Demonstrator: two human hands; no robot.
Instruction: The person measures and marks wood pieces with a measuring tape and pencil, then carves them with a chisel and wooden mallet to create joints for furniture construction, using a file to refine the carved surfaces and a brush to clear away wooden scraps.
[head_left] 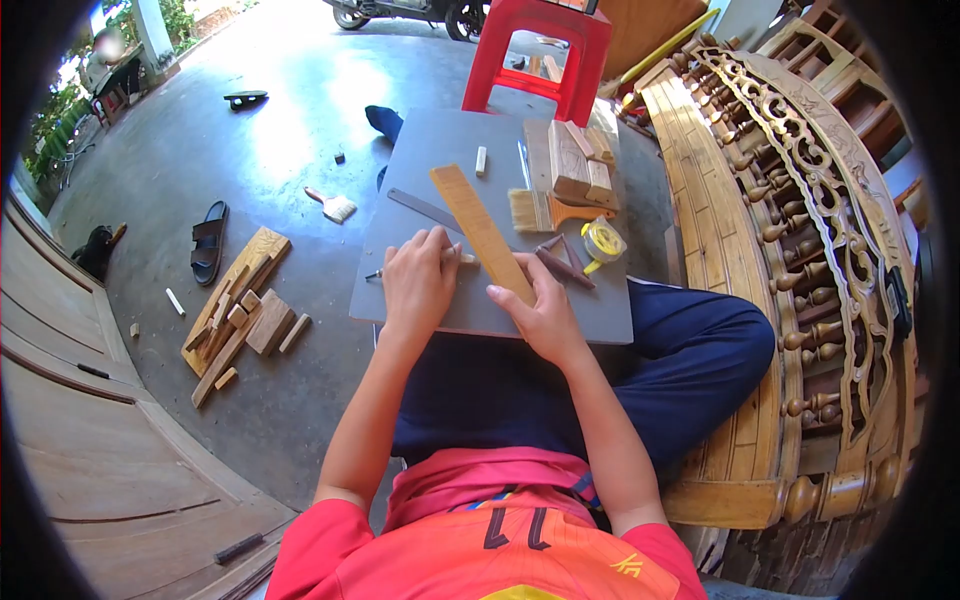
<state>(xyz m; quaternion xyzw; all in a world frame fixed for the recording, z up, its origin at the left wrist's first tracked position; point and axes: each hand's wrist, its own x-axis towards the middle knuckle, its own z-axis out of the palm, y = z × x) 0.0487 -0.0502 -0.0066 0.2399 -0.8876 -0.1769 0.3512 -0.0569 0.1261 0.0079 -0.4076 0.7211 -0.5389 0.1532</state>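
While the person sits bent over the grey desk [440, 140], a bench [690, 165] fills the right side, its glossy brown wood worked into bulbous spindles and scrolled openwork. The desk itself is a flat, dull sheet; beyond its far edge stands a smooth red stool [487, 60], plastic by the look of it.

Slanting over the middle of the desk is the slat [470, 215], honey-coloured, straight and square-ended. I'd judge it light and stiff, dry rather than slippery, hard to break by ordinary handling; the long edges near either end offer the best hold. The right hand [540, 310] pinches its near end, thumb on one edge, fingers along the other.

Partly behind the slat lies a thin, dark strip [415, 205], apparently metal. To the right are squared blocks [570, 173], pale and grained, then a brush [545, 210] with straw-coloured bristles, and a rounded yellow tape [602, 240].

Smallest is a slim tool [374, 274], its dark tip poking out beside the left hand [418, 280]. Those fingers are curled downward and bunched; how firmly they grip, I can't tell.
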